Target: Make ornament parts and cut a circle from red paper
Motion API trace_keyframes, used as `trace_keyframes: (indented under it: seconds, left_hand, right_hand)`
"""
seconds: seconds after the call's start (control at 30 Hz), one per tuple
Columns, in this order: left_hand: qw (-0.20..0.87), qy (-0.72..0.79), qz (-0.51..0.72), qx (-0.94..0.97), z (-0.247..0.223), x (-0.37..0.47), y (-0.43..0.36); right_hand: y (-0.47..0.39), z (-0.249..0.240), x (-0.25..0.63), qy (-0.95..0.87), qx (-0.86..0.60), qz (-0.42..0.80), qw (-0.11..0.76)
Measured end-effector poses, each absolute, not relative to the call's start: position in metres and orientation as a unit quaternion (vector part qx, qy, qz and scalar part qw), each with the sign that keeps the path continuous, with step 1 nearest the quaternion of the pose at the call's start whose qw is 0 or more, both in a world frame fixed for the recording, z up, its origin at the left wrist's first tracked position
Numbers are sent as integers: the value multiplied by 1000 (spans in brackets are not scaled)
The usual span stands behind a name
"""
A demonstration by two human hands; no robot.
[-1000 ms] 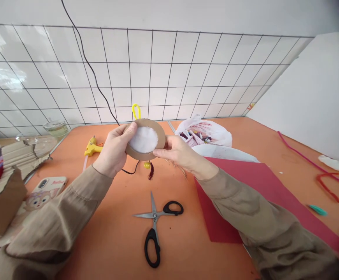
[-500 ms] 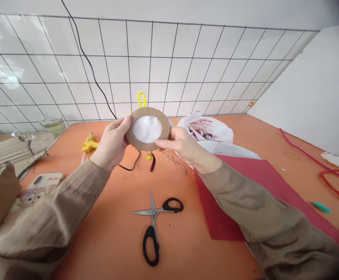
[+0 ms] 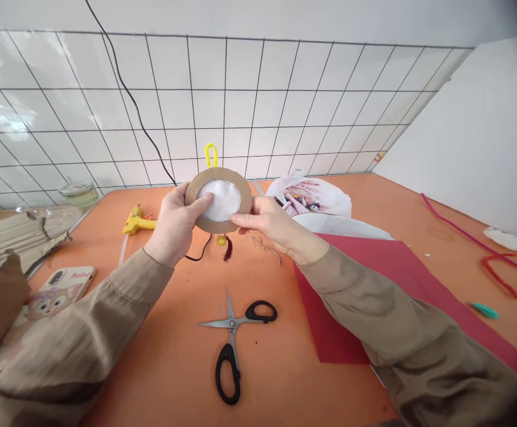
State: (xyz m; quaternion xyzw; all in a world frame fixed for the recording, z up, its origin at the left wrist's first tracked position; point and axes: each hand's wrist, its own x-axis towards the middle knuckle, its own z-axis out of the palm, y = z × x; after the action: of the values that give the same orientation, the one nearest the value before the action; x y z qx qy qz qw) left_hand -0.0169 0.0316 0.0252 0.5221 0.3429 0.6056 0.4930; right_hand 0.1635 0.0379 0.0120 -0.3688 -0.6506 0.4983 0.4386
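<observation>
Between my two hands is a round cardboard ring ornament (image 3: pixel 216 227) with a white fluffy-looking centre (image 3: pixel 222 203). A yellow loop (image 3: pixel 211 155) stands up from its top edge, and a dark red tassel (image 3: pixel 227 249) with a yellow bead (image 3: pixel 221 240) hangs below it. My left hand (image 3: pixel 175 219) grips the ring's left side, its thumb reaching over onto the white centre. On the lower right edge, my right hand (image 3: pixel 273 224) pinches the ring with the thumb in front. The fingers behind the ring are hidden.
Open scissors (image 3: pixel 232 324) lie on the orange table (image 3: pixel 173 367) below my hands. A yellow glue gun (image 3: pixel 136 222) and a phone (image 3: pixel 57 290) are at left. Red sheets (image 3: pixel 351 296), a white plastic bag (image 3: pixel 329 193) and pipe cleaners (image 3: pixel 498 274) lie to the right.
My left thumb has moved from the cardboard rim inward onto the white centre. The ring has shifted slightly left in view; my right hand keeps its pinch.
</observation>
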Motion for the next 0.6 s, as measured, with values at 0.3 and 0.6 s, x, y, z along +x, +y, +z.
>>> trace_keyframes:
  seconds: [0.3, 0.6]
  left_hand:
    - [516, 356, 600, 497, 22, -14, 32]
    - [499, 371, 591, 514, 17, -10, 30]
  right_hand:
    - [36, 11, 159, -623, -385, 491, 473]
    - [34, 9, 155, -594, -392, 492, 501]
